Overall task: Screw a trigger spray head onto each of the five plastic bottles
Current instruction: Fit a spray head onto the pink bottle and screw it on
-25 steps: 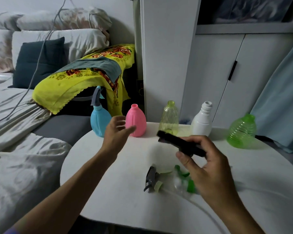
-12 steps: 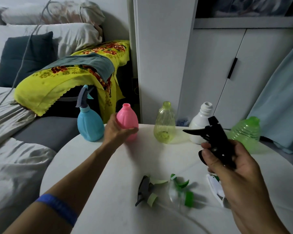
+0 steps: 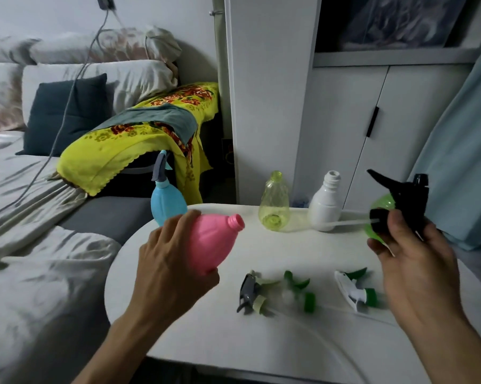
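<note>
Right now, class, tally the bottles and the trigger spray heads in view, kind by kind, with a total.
Bottles: 5 (blue, pink, yellow, white, green)
Trigger spray heads: 5 (one on blue, black one held, three loose)
Total: 10

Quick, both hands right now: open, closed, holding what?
Left hand: closed on the pink bottle, lifted and tilted.
Right hand: closed on the black trigger spray head.

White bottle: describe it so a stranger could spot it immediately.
Look at the far edge of the round white table, in front of the cupboard doors. The white bottle stands upright there between the clear yellow bottle and the green bottle. It is the only opaque white one, its threaded neck bare.
</note>
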Available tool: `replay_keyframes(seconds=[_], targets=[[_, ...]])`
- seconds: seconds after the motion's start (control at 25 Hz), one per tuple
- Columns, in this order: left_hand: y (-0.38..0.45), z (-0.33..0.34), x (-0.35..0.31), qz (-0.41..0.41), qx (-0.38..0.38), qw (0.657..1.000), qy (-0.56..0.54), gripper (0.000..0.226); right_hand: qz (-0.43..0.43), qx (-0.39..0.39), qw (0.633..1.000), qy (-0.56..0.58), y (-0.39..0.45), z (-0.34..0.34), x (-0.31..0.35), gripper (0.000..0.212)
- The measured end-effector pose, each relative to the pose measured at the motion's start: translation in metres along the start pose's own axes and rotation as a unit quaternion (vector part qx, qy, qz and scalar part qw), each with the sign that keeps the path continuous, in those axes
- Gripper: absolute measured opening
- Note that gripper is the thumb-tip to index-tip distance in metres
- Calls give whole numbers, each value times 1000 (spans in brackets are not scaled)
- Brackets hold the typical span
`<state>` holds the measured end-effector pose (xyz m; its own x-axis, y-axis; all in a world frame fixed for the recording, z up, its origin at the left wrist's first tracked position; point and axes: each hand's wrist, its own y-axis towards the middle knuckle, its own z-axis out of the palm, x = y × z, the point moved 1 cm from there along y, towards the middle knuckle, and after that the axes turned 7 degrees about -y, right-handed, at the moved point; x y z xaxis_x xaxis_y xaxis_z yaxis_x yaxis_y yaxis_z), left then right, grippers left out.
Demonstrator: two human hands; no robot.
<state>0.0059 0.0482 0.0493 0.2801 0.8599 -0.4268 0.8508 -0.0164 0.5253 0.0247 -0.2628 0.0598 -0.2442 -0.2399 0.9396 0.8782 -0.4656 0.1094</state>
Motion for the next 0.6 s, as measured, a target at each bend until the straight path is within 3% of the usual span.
replay_keyframes(seconds=[0.32, 0.6], targets=[[-16, 11, 0, 14, 22, 1000, -17, 98, -13, 64, 998, 0, -27, 23, -9, 23], [-15, 20, -7, 33, 35, 999, -13, 100, -22, 71, 997, 1, -26, 29, -12, 28]])
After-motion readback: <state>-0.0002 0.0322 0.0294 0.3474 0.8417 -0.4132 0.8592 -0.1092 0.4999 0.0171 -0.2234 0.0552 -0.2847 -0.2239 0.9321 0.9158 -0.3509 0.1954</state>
